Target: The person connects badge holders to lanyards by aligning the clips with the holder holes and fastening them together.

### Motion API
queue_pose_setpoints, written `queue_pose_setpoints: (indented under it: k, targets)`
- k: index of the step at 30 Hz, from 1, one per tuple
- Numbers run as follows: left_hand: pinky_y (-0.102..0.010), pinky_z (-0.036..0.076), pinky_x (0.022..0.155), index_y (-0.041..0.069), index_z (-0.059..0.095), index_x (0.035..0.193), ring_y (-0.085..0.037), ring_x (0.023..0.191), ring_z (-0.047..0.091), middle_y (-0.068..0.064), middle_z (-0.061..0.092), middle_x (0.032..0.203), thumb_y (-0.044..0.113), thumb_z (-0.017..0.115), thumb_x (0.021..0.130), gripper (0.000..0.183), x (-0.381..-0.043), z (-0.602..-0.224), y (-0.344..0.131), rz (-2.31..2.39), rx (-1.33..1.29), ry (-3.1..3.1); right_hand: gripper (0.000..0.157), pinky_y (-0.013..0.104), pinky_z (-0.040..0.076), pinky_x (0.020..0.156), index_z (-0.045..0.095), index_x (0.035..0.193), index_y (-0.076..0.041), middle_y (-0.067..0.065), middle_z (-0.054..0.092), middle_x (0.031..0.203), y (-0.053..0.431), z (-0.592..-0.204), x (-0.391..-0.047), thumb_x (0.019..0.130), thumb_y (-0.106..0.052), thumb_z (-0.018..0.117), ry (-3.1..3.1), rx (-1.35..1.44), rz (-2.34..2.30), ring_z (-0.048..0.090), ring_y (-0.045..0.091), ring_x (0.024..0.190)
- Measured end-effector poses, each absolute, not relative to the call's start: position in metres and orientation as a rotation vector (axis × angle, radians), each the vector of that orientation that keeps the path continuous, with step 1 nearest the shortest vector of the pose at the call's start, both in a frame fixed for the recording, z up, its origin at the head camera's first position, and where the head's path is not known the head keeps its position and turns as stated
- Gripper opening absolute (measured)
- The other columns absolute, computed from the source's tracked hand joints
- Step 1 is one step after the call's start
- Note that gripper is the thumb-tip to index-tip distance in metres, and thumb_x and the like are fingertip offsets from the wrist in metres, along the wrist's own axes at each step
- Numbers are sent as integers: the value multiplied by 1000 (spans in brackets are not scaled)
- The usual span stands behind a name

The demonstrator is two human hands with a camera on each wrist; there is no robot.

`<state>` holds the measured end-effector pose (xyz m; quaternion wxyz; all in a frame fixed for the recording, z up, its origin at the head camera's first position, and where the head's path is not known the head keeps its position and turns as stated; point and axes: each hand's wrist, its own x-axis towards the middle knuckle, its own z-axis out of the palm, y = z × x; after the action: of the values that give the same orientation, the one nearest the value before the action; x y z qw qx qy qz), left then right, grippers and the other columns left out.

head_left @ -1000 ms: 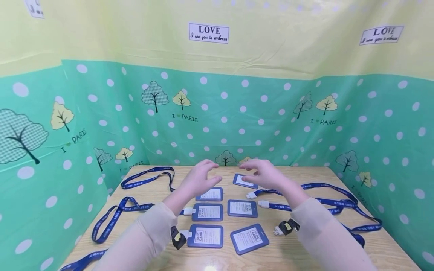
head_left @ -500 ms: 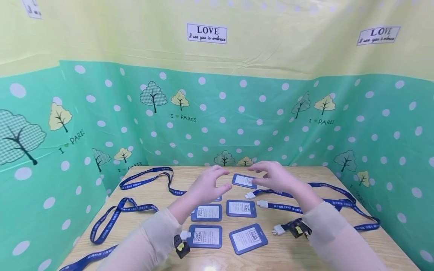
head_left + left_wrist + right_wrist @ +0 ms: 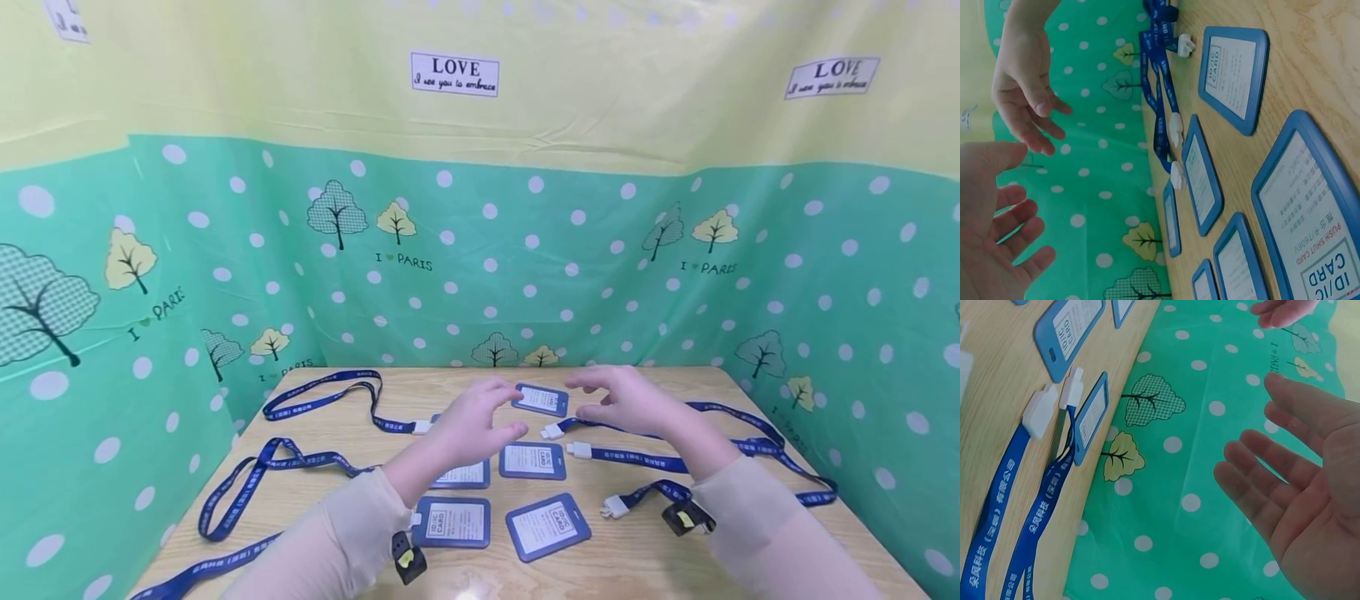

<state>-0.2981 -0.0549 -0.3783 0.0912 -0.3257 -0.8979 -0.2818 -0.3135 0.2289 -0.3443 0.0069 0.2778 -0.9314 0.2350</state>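
Note:
Both hands hover over the table with nothing in them, fingers relaxed and apart. My left hand is above the left column of blue-framed ID card holders, partly covering the middle-left card holder and most of the far-left one. My right hand is just right of the far-right card holder, above a blue lanyard with a white clip. Closer to me lie the near-left card holder and the tilted near-right card holder. Between these rows sits the middle-right card holder.
Blue lanyards lie looped on the left, including a far-left lanyard and a middle-left lanyard. Another lanyard with a white clip lies at right front. A green polka-dot curtain surrounds the wooden table behind and at both sides.
Both hands have drifted right and slightly lower in the head view. My right hand has moved off the far-right card holder, which shows fully now. The card holders stay in place.

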Motion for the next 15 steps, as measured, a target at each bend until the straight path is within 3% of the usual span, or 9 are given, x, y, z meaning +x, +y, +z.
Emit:
queue_pose_setpoints:
  k: [10,15]
  targets:
    - [-38,49,105,15,64,134,-19,126,56,1,61,133,38,69,97,44,-289,-388,-45,-820,-1057,-2669,43,38,61,83,66,134,-14,8,65,132,243,-347,-305,93,-21,76,-2955,889,730,63,33,117]
    - [-36,49,105,14,64,135,-17,125,56,2,61,132,37,70,97,45,-285,-393,-41,-777,-1103,-2658,43,43,60,85,67,133,-15,8,64,134,250,-351,-301,93,-23,77,-2953,890,669,63,33,117]
